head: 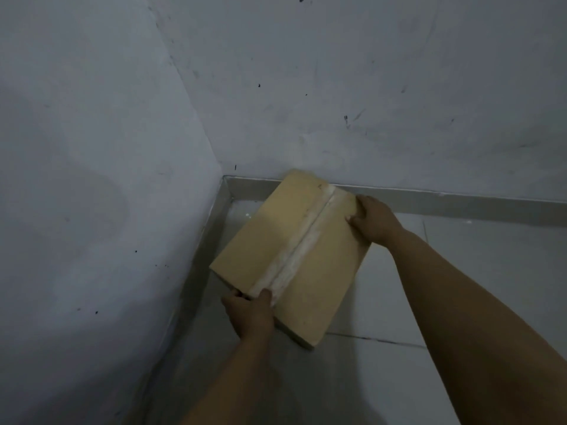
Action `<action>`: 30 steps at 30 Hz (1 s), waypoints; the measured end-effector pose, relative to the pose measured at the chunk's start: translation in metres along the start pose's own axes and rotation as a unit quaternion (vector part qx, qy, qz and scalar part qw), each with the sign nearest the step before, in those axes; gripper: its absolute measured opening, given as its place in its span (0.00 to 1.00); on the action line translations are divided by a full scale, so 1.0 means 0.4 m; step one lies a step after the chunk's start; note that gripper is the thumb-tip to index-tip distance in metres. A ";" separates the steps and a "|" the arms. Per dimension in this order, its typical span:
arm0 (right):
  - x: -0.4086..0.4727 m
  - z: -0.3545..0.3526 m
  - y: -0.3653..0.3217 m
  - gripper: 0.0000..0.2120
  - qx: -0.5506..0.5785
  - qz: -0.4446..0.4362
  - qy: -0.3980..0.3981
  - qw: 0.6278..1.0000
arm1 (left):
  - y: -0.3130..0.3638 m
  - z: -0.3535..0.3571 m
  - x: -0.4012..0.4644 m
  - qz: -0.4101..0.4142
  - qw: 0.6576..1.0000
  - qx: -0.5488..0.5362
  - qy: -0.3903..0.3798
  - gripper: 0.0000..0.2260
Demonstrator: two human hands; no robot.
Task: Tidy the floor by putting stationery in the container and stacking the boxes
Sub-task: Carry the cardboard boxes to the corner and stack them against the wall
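A tan cardboard box [285,240] with a taped seam down its top sits turned at an angle near the room's corner. My left hand [248,314] grips its near edge at the end of the tape. My right hand [372,219] holds its far right edge. Whether the box rests on the floor or is lifted slightly, I cannot tell. No stationery or container is in view.
Two marked grey walls meet in a corner [222,176] just behind the box, with a pale skirting strip [460,200] along their base. Light floor tiles [383,302] stretch to the right and toward me.
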State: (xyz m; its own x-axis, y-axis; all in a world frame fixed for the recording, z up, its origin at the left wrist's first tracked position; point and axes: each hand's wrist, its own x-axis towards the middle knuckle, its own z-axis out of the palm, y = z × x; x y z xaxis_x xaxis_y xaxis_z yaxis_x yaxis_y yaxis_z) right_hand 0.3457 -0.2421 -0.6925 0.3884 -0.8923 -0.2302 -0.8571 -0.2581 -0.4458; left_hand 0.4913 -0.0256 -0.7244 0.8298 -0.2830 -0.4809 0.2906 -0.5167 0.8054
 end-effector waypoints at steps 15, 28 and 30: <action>-0.162 0.034 0.037 0.27 0.062 0.177 0.019 0.982 | 0.090 -0.006 0.090 0.215 0.955 0.163 -0.122 0.39; -0.235 0.085 -0.066 0.48 -0.029 0.138 -0.046 0.989 | 0.185 -0.052 0.263 0.377 0.568 0.670 -0.295 0.57; -0.227 0.102 -0.089 0.49 -0.028 0.142 -0.039 0.989 | 0.204 -0.059 0.286 0.372 0.570 0.665 -0.308 0.56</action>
State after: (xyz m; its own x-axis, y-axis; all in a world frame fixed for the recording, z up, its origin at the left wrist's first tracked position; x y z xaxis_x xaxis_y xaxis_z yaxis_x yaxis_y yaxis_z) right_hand 0.3547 -0.1366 -0.6911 0.1518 -0.9014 -0.4055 -0.9520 -0.0230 -0.3052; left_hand 0.6213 -0.0811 -0.7056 0.0442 -0.8415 -0.5385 -0.9900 -0.1092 0.0894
